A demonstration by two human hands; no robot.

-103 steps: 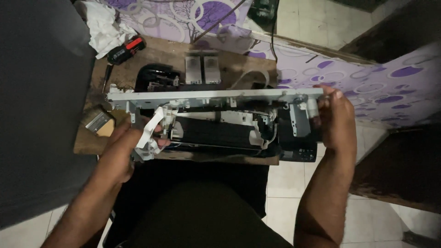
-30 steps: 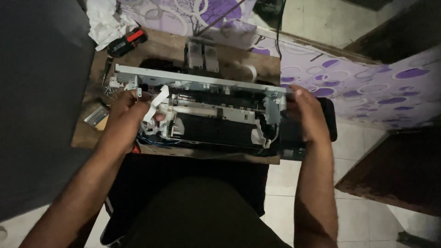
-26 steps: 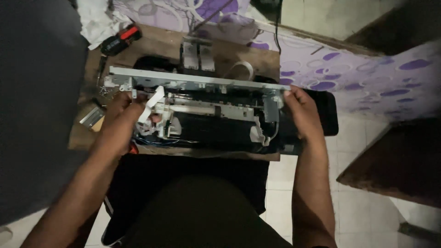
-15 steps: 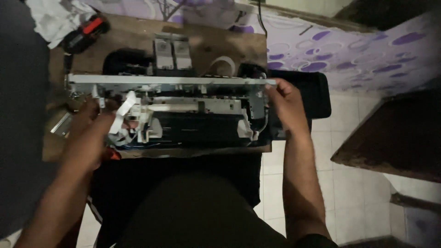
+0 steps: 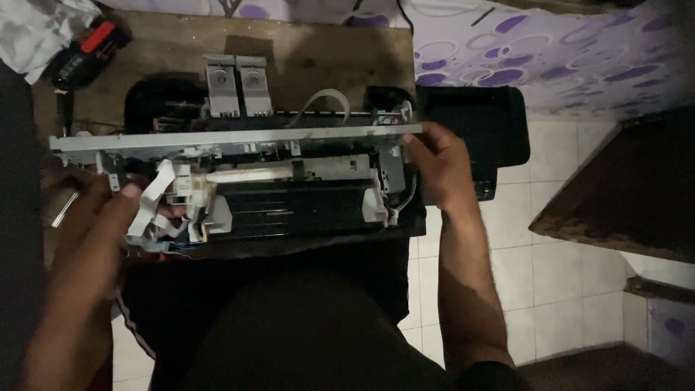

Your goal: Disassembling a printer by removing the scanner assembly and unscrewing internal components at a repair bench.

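Gripping the opened printer chassis (image 5: 289,203), left hand (image 5: 108,224) and right hand (image 5: 441,166) clasp its ends.

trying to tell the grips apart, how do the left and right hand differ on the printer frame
The left hand sits at the near left corner of the stripped printer frame, fingers among the white ribbon cables; the right hand clasps the far right end, by the long metal rail. The left hand looks blurred, the right hand sharp. The left forearm comes in slanted, the right nearly straight. Both are bare and touch the frame.
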